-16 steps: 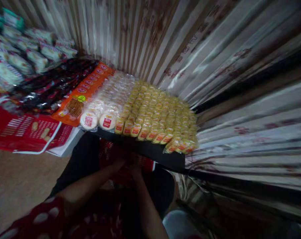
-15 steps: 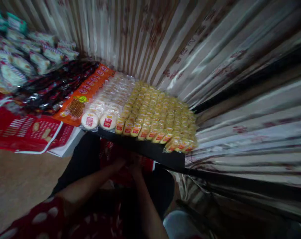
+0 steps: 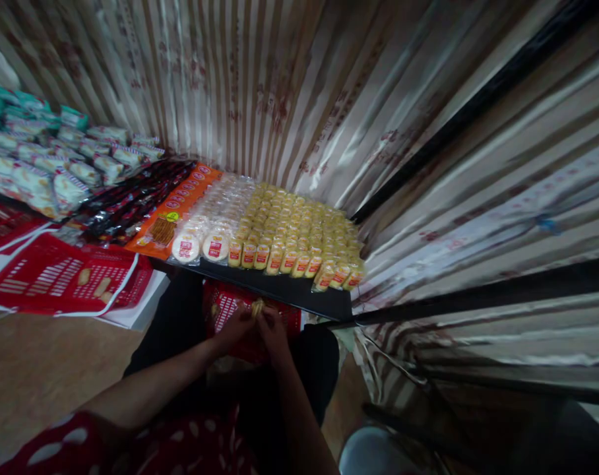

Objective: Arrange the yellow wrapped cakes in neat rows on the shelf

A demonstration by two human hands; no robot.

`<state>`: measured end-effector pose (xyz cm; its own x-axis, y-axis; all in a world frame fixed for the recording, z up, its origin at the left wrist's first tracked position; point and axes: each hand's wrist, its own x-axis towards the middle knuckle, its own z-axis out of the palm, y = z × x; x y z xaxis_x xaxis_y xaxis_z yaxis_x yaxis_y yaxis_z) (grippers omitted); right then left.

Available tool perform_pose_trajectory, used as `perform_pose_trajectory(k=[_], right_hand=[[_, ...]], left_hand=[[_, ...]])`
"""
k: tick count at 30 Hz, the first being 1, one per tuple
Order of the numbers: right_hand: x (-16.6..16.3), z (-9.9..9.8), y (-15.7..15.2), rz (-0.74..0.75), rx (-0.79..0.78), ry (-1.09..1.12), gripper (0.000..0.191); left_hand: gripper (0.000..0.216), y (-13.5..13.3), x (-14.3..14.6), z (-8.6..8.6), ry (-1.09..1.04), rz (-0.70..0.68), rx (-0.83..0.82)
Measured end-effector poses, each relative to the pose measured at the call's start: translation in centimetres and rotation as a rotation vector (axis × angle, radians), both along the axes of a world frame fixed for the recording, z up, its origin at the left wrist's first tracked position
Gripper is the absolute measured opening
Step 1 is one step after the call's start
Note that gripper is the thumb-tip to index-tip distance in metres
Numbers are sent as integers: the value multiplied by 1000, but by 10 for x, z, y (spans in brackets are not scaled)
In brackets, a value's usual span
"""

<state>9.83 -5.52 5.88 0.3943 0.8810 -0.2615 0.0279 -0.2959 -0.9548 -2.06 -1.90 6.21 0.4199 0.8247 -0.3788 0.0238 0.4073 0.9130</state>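
My left hand and my right hand meet low in the middle of the view, just under the front edge of a black shelf. Both have their fingers pinched together around a small yellowish packet. Behind the hands sits a red carton with white print. On the shelf above lie several rows of yellow wrapped snack packets and round white wrapped cakes.
An orange snack pack, dark red-black packets and white-green packets lie further left. Red printed cartons lean at the left. Striped shiny curtain fills back and right. Brown floor at lower left.
The view has pulled back and sharpened, so the shelf looks smaller and higher. My hands stay together under the shelf, and the small yellowish packet now shows between the fingers.
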Motion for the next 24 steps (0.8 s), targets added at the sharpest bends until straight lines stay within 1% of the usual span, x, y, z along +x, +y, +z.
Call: perform_pose_trajectory(k=[3, 5, 9, 10, 12, 14, 16, 18, 21, 22, 24], right_hand=[[-3, 14, -3, -20, 12, 119, 38], [-4, 25, -6, -31, 14, 198, 41], [-3, 43, -13, -72, 24, 328, 41], [-2, 46, -14, -78, 28, 353, 41], [2, 51, -15, -84, 36, 394, 40], [5, 55, -16, -98, 46, 445, 40], [9, 59, -17, -99, 61, 510, 41], [11, 62, -19, -79, 79, 562, 41], [13, 65, -21, -33, 103, 598, 42], [14, 65, -22, -30, 108, 602, 42], [15, 64, -23, -33, 114, 605, 43]], left_hand=[[31, -8, 1, 12, 71, 66, 108], [26, -15, 2, 21, 147, 78, 191], [23, -26, 6, 40, 408, 47, 522], [24, -28, 7, 44, 444, 31, 594], [25, -29, 9, 52, 445, -1, 662], [27, -28, 10, 58, 421, -26, 664], [29, -24, 11, 61, 394, -23, 622], [33, -19, 13, 64, 361, 11, 548], [45, -10, 18, 69, 290, 51, 409], [45, -7, 20, 71, 262, 45, 369], [36, -1, 23, 76, 224, 8, 324]])
